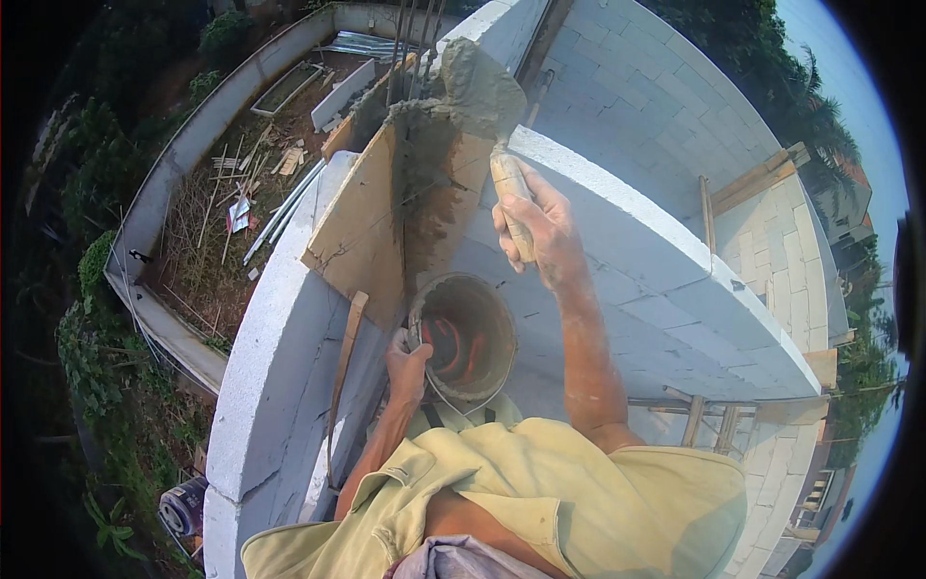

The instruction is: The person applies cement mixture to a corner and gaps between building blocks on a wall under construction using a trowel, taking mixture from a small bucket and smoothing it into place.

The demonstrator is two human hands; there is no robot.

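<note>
A trowel (pixel 509 188) is held by its wooden handle in the right hand (pixel 542 224), with the fingers closed around the grip. Its blade is covered by grey mortar (pixel 482 89) and is raised at the top of a corner form, close to upright steel bars (pixel 397 60); whether the blade is touching the form's fill cannot be told.

A bucket (pixel 496 333) is clamped at its left rim by the left hand (pixel 407 365). Its mouth is turned upward, and the inside (smeared grey, with reddish streaks lower down) is left open to view.

The left hand is hemmed in by the plywood board (pixel 359 236) above it and a wooden strip (pixel 345 376) to its left. More room is left around the right hand, though the white top edge of the right-hand block wall (pixel 666 265) is passed close beside it. The left-hand block wall (pixel 265 386) is ended by a pale top edge, beyond which a drop is seen to a littered yard (pixel 217 217), bounded by a low perimeter wall (pixel 159 203).
</note>
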